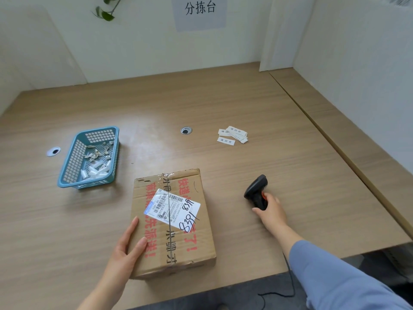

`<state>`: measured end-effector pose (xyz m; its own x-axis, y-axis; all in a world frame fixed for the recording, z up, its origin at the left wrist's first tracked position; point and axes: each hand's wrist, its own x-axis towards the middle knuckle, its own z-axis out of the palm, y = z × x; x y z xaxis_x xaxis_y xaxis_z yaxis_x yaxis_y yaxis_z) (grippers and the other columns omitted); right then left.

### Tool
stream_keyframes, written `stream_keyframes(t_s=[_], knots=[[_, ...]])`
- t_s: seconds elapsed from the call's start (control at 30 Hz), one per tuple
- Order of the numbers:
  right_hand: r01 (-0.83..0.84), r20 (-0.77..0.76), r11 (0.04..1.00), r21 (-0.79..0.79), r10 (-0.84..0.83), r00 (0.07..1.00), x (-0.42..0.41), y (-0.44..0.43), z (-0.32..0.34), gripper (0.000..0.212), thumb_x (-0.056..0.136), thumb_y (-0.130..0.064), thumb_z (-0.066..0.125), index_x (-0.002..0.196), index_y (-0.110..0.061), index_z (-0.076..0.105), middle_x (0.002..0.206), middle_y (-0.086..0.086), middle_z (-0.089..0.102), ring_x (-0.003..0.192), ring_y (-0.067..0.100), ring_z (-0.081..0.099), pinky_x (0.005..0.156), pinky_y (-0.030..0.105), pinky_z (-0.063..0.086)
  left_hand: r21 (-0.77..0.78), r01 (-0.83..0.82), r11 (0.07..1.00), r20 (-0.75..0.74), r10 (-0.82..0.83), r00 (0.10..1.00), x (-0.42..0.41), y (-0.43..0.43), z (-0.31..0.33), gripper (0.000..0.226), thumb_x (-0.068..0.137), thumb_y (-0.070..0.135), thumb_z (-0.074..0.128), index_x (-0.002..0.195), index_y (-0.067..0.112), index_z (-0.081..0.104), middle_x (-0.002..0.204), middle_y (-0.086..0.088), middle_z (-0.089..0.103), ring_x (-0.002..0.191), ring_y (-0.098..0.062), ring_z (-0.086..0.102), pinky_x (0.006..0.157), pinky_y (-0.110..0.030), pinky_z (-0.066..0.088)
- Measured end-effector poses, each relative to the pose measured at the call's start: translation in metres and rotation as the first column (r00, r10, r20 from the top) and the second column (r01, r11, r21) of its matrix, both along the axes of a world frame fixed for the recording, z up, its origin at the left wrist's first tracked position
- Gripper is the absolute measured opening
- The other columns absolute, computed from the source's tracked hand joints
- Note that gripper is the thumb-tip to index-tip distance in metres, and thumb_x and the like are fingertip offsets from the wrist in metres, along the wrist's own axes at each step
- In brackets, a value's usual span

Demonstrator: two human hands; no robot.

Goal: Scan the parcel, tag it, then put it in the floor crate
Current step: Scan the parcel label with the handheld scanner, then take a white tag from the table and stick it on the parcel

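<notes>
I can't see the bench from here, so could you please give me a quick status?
Left hand flat on brown cardboard parcel. Right hand grips black handheld scanner. White paper tags untouched beyond; nothing in the way.

Print on the label (pixel 172 209) is illegible; the cable (pixel 293 285) runs off-frame below.

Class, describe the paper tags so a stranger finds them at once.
On the wooden table, beyond the cardboard parcel and right of the metal cable hole, lies a small pile of white tags. Unlike the crumpled scraps in the blue basket, they are flat strips printed in black.
</notes>
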<state>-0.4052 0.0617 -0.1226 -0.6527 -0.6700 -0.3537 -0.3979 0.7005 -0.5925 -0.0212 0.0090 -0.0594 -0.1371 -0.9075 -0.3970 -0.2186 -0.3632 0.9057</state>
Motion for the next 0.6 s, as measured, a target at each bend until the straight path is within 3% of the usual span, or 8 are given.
stream_keyframes(t_s=[0.3, 0.47, 0.6], knots=[[-0.008, -0.092, 0.996, 0.086, 0.016, 0.996, 0.003, -0.001, 0.002, 0.068, 0.083, -0.036, 0.07, 0.142, -0.021, 0.041, 0.132, 0.008, 0.049, 0.12, 0.028, 0.052, 0.094, 0.039, 0.047, 0.007, -0.003, 1.0, 0.003, 0.003, 1.0, 0.002, 0.0, -0.002, 0.053, 0.087, 0.019, 0.065, 0.112, 0.064, 0.053, 0.132, 0.01, 0.057, 0.12, -0.017, 0.057, 0.106, -0.044, 0.042], [-0.004, -0.083, 0.992, 0.125, 0.014, 0.996, 0.006, -0.003, 0.002, 0.074, 0.08, -0.037, 0.073, 0.142, -0.019, 0.038, 0.134, 0.01, 0.047, 0.124, 0.029, 0.048, 0.096, 0.04, 0.045, -0.013, 0.007, 1.0, -0.001, -0.007, 1.0, 0.001, 0.002, 0.0, 0.053, 0.088, 0.017, 0.063, 0.115, 0.061, 0.05, 0.131, 0.009, 0.055, 0.12, -0.014, 0.055, 0.106, -0.04, 0.041], [0.059, -0.122, 0.996, 0.066, -0.051, 0.991, 0.017, -0.002, 0.004, 0.076, 0.078, -0.033, 0.076, 0.142, -0.02, 0.037, 0.133, 0.013, 0.044, 0.123, 0.032, 0.046, 0.099, 0.041, 0.042, -0.024, 0.017, 1.0, -0.031, -0.018, 0.999, 0.001, 0.002, 0.0, 0.055, 0.088, 0.013, 0.063, 0.121, 0.054, 0.049, 0.134, 0.006, 0.054, 0.122, -0.014, 0.053, 0.105, -0.035, 0.041]])
